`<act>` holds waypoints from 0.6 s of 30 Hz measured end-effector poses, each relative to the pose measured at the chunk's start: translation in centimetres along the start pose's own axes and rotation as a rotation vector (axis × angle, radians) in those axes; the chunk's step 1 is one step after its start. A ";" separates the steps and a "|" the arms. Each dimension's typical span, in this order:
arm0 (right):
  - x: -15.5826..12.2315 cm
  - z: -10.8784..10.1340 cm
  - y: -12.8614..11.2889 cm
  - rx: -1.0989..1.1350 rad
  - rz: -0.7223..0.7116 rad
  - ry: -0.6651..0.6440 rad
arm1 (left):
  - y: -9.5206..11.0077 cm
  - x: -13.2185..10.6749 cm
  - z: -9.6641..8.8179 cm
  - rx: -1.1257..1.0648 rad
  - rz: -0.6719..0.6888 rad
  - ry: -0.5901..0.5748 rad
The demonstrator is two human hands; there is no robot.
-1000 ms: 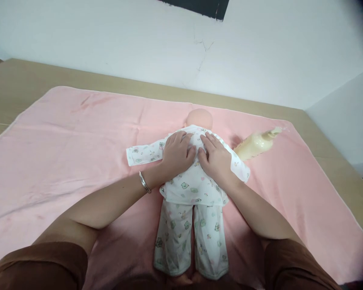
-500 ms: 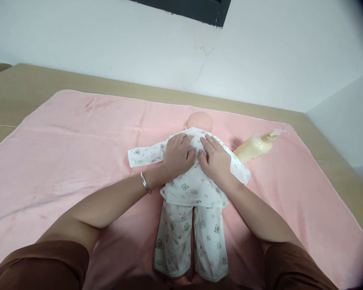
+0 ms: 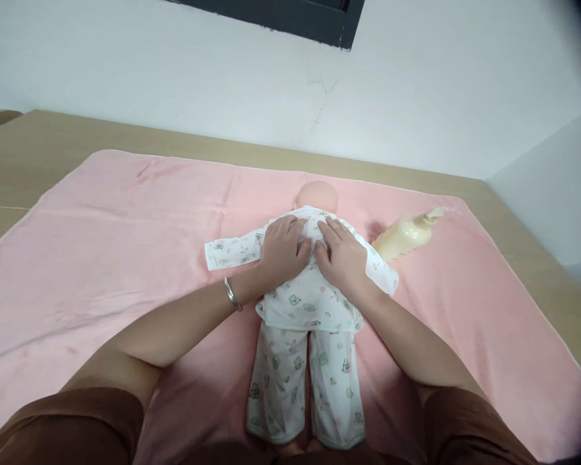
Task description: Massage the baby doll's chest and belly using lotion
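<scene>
A baby doll (image 3: pixel 310 310) in a white printed top and trousers lies stretched out on a pink blanket (image 3: pixel 164 206), its bare head (image 3: pixel 317 195) toward the wall. Both sleeves reach out to the sides. My left hand (image 3: pixel 285 248) rests flat on the left part of the doll's upper body, fingers pointing toward the head. On the right part lies my right hand (image 3: pixel 341 255), also flat with fingers extended. The thumbs are close to each other over the middle, with a strip of cloth between them. Neither hand grips anything.
A cream-coloured pump bottle (image 3: pixel 404 237) lies on the blanket beside the doll's right-hand sleeve. Under the blanket is a wooden table (image 3: pixel 48 145), its back edge along a white wall (image 3: pixel 223 77). A dark frame (image 3: pixel 314 19) is set in the wall above.
The camera view has shifted slightly. Both hands stay flat on the doll in practically the same place; the doll and bottle look unmoved.
</scene>
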State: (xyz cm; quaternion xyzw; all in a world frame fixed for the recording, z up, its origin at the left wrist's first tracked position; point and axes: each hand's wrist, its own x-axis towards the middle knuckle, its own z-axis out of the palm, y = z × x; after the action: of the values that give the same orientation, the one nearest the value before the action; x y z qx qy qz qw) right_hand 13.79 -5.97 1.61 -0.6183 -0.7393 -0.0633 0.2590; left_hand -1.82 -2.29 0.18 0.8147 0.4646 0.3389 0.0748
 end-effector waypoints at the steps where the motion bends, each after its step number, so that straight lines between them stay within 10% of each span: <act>1: 0.0 0.0 0.0 0.000 0.002 0.000 | 0.0 0.0 0.0 -0.001 0.002 0.001; 18: -0.1 -0.1 0.0 0.010 0.002 -0.004 | 0.0 0.0 0.1 -0.018 -0.008 0.022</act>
State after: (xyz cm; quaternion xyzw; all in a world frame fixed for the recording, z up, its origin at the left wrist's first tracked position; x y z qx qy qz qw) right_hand 13.80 -6.07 1.69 -0.6178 -0.7396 -0.0583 0.2607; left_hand -1.76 -2.29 0.16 0.8082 0.4656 0.3519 0.0784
